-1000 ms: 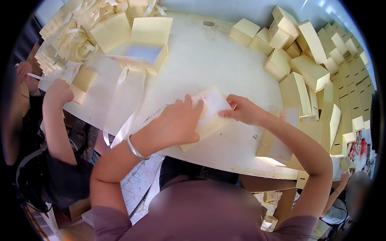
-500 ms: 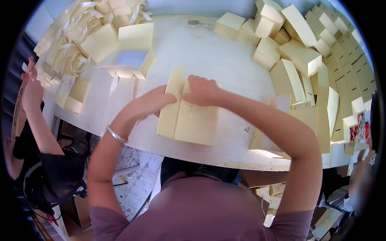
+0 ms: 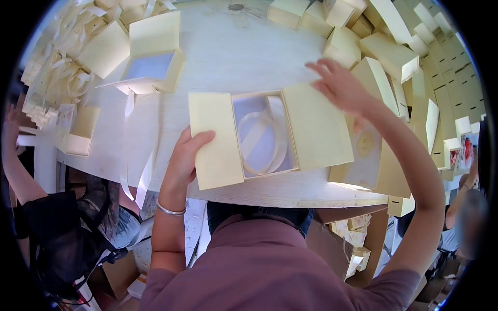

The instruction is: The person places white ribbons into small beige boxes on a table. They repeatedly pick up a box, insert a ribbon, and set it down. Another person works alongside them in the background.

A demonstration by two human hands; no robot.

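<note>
In front of me a cream gift box point(image 3: 319, 127) lies with its two flaps folded out to the sides. Inside its pale, white-lined tray a coiled cream ribbon point(image 3: 280, 135) is visible. My left hand point(image 3: 184, 155) grips the left flap, thumb on top and fingers hidden underneath. Above the right flap's far corner my right hand point(image 3: 337, 85) is lifted, fingers spread and slightly blurred, holding nothing.
Another open box point(image 3: 155, 39) with ribbons trailing toward the table edge stands at left. Ribboned pieces point(image 3: 59, 78) pile up behind it. Closed boxes point(image 3: 389, 57) are stacked at right, beside an open box point(image 3: 363, 155). A co-worker's arm point(image 3: 21, 166) shows far left.
The box was closed under both hands; now its flaps are spread and the ribbon inside shows. My right hand has let go and moved right. My left hand is lower on the left flap.
</note>
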